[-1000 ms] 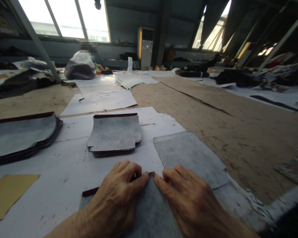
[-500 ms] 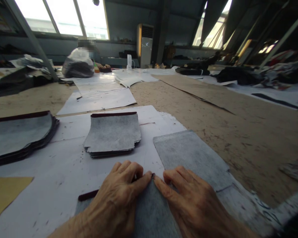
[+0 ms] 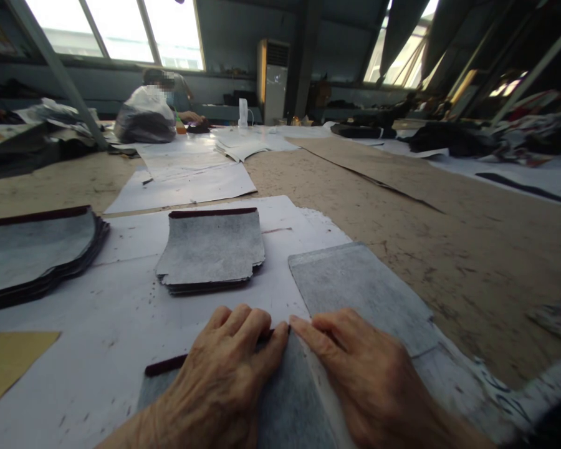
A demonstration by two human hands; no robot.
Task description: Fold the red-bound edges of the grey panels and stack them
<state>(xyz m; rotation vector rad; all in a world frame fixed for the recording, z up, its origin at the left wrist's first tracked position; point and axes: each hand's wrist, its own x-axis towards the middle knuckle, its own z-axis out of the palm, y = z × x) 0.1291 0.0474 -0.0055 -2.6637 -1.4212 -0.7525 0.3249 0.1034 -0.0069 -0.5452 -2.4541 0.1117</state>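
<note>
A grey-backed sheet of material with a dark red folded strip along its far edge lies in front of me. My left hand rests on it, fingers curled and thumb pressed down on the fold near the right corner. My right hand lies just to the right of the sheet, fingers curled and closed. Its index fingertip points at the corner, close to my left thumb. Past my hands sits a stack of grey-backed pieces with dark red edges. Another grey sheet lies beyond my right hand.
At left are a larger stack of grey-backed pieces and a tan card. White paper covers this part of the worn brown table. A person sits across it, behind a filled plastic bag.
My right hand has shifted slightly right, off the sheet's edge, so a pale strip shows between them. My left thumb has moved a little toward the corner. The camera view has tilted slightly.
</note>
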